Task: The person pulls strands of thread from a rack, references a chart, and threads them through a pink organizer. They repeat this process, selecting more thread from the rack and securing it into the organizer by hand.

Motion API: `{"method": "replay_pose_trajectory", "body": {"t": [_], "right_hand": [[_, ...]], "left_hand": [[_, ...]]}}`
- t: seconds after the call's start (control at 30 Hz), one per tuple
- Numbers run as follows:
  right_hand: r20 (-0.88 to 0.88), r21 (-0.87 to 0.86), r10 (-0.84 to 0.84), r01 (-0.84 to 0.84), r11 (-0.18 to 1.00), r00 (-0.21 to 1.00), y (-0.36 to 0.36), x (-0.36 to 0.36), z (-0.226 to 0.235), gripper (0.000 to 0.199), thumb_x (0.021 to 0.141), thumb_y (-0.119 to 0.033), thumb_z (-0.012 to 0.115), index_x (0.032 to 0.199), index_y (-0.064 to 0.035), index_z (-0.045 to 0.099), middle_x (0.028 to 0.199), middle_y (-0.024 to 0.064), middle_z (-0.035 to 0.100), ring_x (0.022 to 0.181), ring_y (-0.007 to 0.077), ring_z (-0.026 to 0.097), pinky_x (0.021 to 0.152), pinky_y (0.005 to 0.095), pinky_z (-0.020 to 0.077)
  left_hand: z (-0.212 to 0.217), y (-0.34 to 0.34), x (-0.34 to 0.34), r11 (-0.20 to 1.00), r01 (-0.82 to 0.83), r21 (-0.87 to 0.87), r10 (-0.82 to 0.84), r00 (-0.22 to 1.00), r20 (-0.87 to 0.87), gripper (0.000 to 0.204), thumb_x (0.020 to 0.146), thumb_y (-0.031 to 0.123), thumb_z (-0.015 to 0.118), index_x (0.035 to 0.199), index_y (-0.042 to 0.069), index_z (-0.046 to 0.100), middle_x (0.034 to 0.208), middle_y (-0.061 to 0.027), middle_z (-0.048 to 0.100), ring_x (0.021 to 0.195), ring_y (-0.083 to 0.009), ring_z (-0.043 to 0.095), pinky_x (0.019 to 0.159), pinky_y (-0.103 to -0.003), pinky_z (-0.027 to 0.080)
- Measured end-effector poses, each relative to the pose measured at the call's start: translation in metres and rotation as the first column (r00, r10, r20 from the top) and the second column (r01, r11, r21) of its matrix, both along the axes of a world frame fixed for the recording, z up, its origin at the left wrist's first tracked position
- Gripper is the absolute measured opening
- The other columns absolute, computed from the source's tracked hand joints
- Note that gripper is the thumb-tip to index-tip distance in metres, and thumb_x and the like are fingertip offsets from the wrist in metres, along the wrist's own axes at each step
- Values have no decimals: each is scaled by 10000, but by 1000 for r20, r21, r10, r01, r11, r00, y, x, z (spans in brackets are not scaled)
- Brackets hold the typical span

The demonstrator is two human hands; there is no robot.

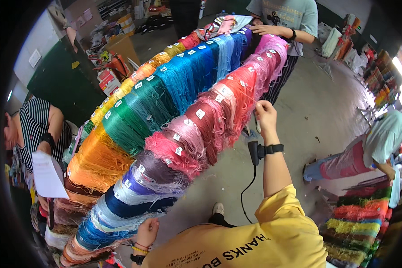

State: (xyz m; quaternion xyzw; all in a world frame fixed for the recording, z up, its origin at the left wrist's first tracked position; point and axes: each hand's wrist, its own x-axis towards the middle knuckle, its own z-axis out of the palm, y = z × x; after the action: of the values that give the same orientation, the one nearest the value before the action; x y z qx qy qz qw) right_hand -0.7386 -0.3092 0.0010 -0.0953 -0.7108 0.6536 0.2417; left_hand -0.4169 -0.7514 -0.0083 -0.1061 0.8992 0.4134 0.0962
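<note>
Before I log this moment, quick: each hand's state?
Left hand: loosely closed, nothing visibly held.
Right hand: closed beside the red threads; whether it pinches any cannot be told.

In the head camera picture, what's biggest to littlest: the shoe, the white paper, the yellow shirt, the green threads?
Largest to smallest as they look:
1. Yellow shirt, which is partly cut off
2. Green threads
3. White paper
4. Shoe

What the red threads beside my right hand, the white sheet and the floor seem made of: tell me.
Red threads beside your right hand: perhaps silk or synthetic fibre; softly glossy, with fine loose strands. White sheet: probably paper; thin and matt. Floor: likely concrete; smooth, grey, with patchy glare.
</note>
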Motion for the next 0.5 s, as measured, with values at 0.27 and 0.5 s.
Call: {"method": "replay_pose_trajectory", "body": {"t": [0.27, 0.5], "right_hand": [[-423, -686, -55, -279, 672, 904, 24, 207, 76, 83, 856, -160, 480, 862, -86, 515, 597, -43, 342, 502, 70, 329, 497, 228, 293], [-677, -284, -49, -199, 938, 734, -85, 433, 164, 105, 865, -125, 441, 867, -28, 482, 571, -36, 317, 458, 45, 285, 457, 193, 261]], "left_hand": [[17, -2, -50, 897, 441, 30, -439, 897, -57, 167, 792, 103, 565, 931, 11, 580, 794, -83, 607, 694, -144, 576, 642, -249, 458], [37, 31, -56, 485, 875, -6, -786, 432, -443, 147, 788, 81, 556, 918, 16, 580, 848, -91, 596, 782, -178, 572, 690, -264, 449]]}}
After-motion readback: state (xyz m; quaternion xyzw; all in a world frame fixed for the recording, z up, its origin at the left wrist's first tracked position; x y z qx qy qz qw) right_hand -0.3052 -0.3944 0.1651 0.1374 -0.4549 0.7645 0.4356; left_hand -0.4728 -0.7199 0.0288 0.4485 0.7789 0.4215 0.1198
